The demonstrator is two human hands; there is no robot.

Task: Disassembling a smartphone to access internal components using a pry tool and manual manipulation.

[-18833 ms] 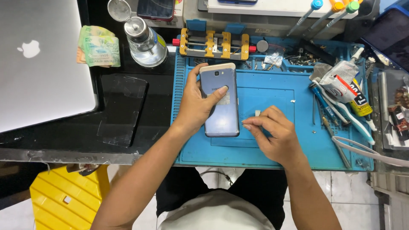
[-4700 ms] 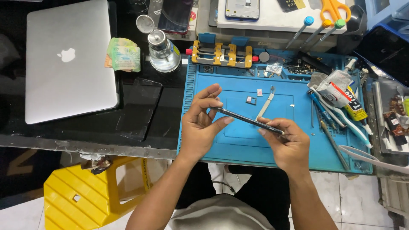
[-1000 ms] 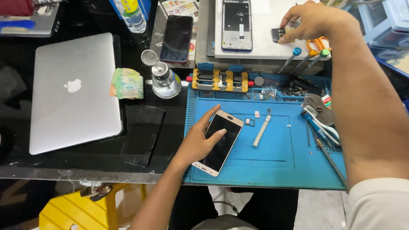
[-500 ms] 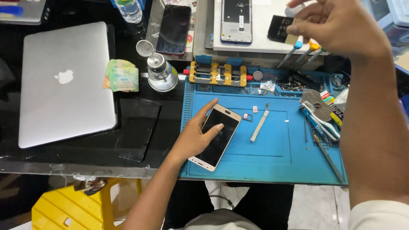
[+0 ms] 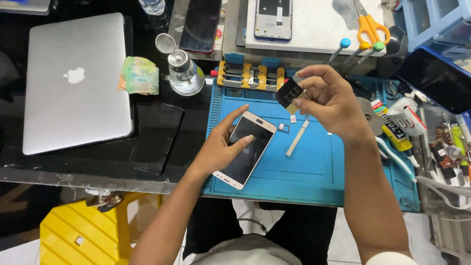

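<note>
A gold-edged smartphone (image 5: 251, 142) lies screen up on the blue work mat (image 5: 324, 169). My left hand (image 5: 221, 145) rests on its left side, fingers spread over the dark screen. My right hand (image 5: 331, 100) is raised above the mat's far part and pinches a small dark rectangular part (image 5: 288, 93) with a gold underside between thumb and fingers. A thin pale strip tool (image 5: 298, 138) and a tiny metal tray (image 5: 283, 127) lie on the mat between my hands.
A closed silver laptop (image 5: 76, 83) sits at left, with folded banknotes (image 5: 140, 75) and a glass bottle (image 5: 185, 74) beside it. A yellow clamp jig (image 5: 248, 76) lies at the mat's far edge. Orange scissors (image 5: 370, 27), phone parts (image 5: 274, 18), tools at right, yellow stool (image 5: 93, 230) below.
My right hand has come back from the far shelf toward the mat, carrying the small dark part. My left hand stayed on the phone.
</note>
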